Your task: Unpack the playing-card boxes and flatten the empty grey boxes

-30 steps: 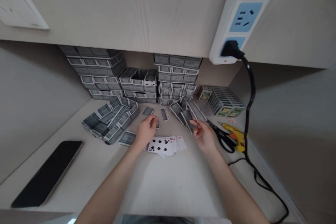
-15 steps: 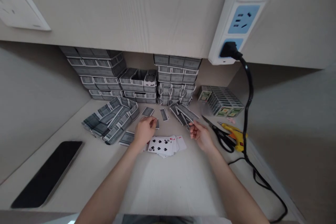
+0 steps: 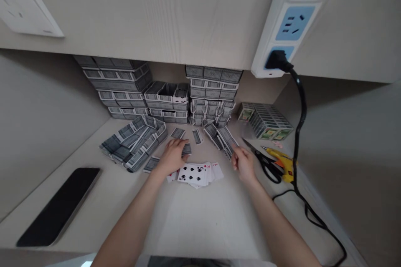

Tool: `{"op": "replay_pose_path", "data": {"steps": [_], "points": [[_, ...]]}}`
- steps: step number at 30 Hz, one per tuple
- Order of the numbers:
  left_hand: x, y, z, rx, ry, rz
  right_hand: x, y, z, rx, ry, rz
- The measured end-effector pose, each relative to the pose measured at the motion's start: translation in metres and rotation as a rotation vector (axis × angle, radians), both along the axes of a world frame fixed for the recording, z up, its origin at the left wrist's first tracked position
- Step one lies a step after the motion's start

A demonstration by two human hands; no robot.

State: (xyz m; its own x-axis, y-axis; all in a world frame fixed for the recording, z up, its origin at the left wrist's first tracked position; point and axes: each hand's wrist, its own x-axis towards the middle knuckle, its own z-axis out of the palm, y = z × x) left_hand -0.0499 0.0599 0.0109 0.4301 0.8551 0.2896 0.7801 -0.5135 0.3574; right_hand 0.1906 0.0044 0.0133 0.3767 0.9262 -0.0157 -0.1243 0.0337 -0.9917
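Observation:
My left hand (image 3: 173, 155) lies open, its fingers stretched over a face-down playing card (image 3: 187, 149) on the desk. Close to its wrist is another face-down card (image 3: 152, 164). My right hand (image 3: 242, 163) is closed, thumb and finger pinching the near end of a folded playing card (image 3: 227, 137). Other folded cards (image 3: 213, 134) lie just left of it. A loose face-up pile, with a six of spades (image 3: 192, 174) on top, sits between my hands. Two face-down cards, one of them upright to me (image 3: 197, 136), rest farther back.
Stacked blocks built of folded cards (image 3: 214, 89) stand along the back, with an open card-built frame (image 3: 134, 142) at left. A phone (image 3: 59, 206) lies front left. Scissors (image 3: 269, 167), a yellow glue gun (image 3: 283, 162), boxed decks (image 3: 271, 121) and a black cable (image 3: 302, 108) occupy the right.
My left hand has opened from a pinch and spread over the face-down card. My right hand has moved slightly right and down, and the folded card at its fingertips has turned.

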Motion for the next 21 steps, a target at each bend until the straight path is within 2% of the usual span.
{"op": "replay_pose_path", "data": {"steps": [5,7,10,13,21], "points": [[0.001,0.000,0.005,0.018,-0.057,0.015,-0.018,-0.010,0.004,0.212,-0.507,0.191],[0.002,-0.001,0.006,0.028,-0.095,0.019,-0.026,-0.015,0.006,0.306,-0.746,0.376],[0.004,-0.001,0.007,0.045,-0.142,0.018,-0.035,-0.022,0.006,0.357,-0.945,0.566],[0.005,-0.001,0.007,0.046,-0.161,0.001,-0.036,-0.024,0.004,0.323,-1.019,0.631],[0.005,-0.001,0.007,0.033,-0.145,-0.017,-0.033,-0.021,0.002,0.327,-1.000,0.610]]}}
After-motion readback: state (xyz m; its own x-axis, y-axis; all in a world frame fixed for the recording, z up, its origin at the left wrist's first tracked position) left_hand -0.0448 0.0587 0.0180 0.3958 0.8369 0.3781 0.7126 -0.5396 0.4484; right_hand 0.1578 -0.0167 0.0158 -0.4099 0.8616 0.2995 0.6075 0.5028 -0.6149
